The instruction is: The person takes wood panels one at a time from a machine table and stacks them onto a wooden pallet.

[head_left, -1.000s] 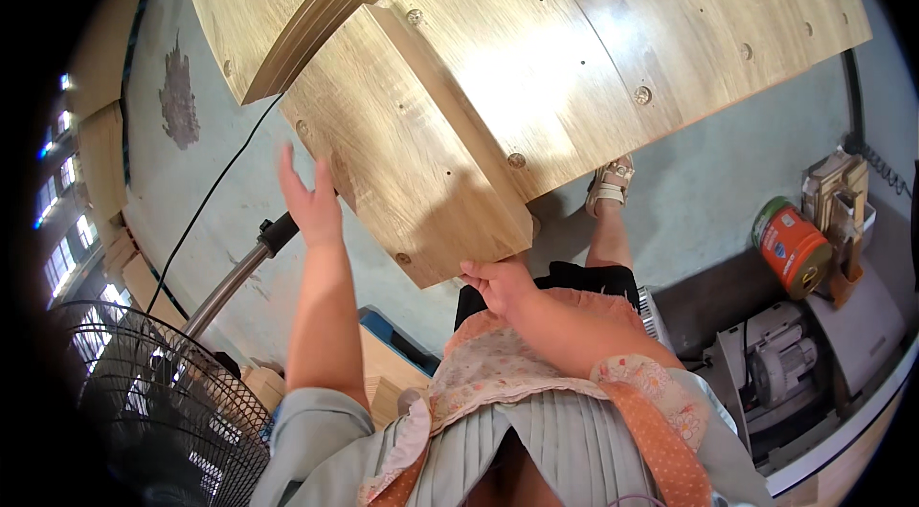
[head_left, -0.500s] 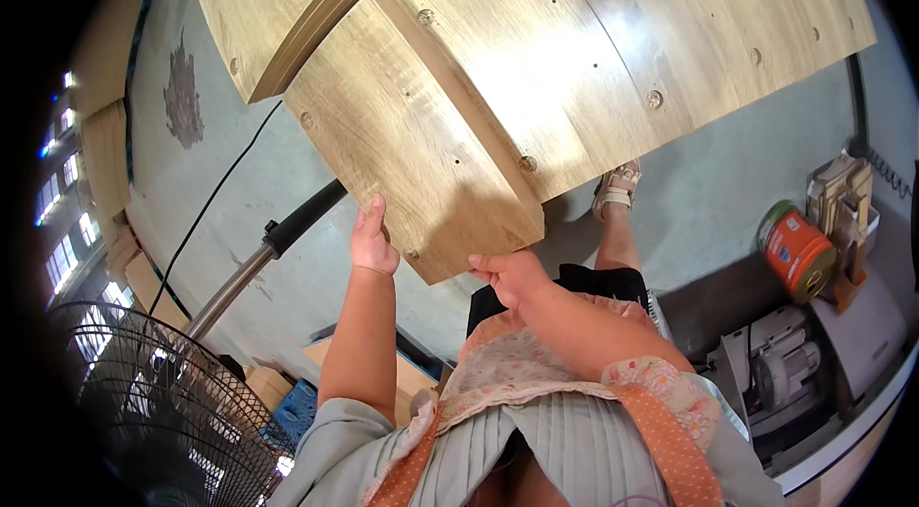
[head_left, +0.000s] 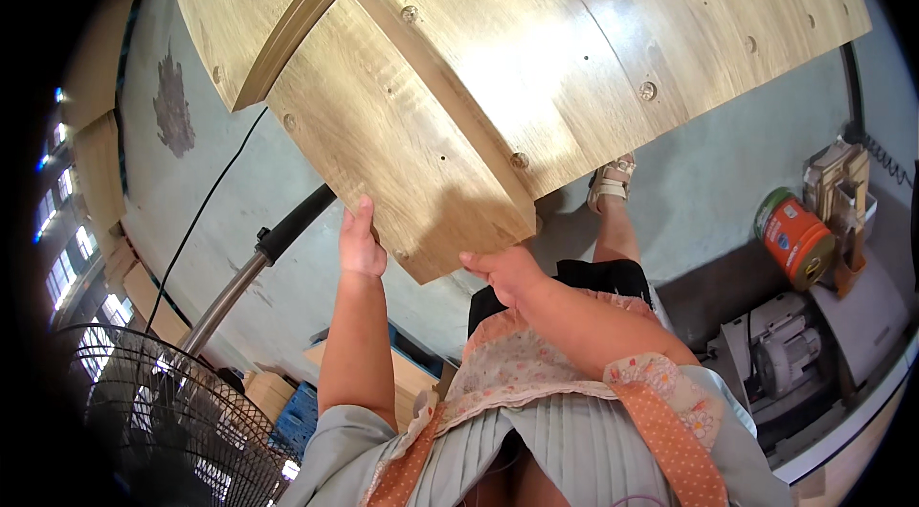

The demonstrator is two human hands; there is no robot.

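Both hands grasp the wooden furniture panel (head_left: 412,162): left hand (head_left: 360,244) fingers on its near-left edge, right hand (head_left: 505,272) under its near corner.

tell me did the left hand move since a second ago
Yes. The left hand has come in toward the near corner of the wooden panel and now rests on its left edge; earlier it was raised, clear of the board.

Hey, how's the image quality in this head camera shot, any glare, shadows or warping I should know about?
Head view: strong fisheye bends the wooden panel assembly's straight edges and blacks out the corners; a bright glare patch washes out the grain mid-panel; the left hand and right hand at the near edge sit in soft shadow; windows at far left blow out; focus looks sharp overall.
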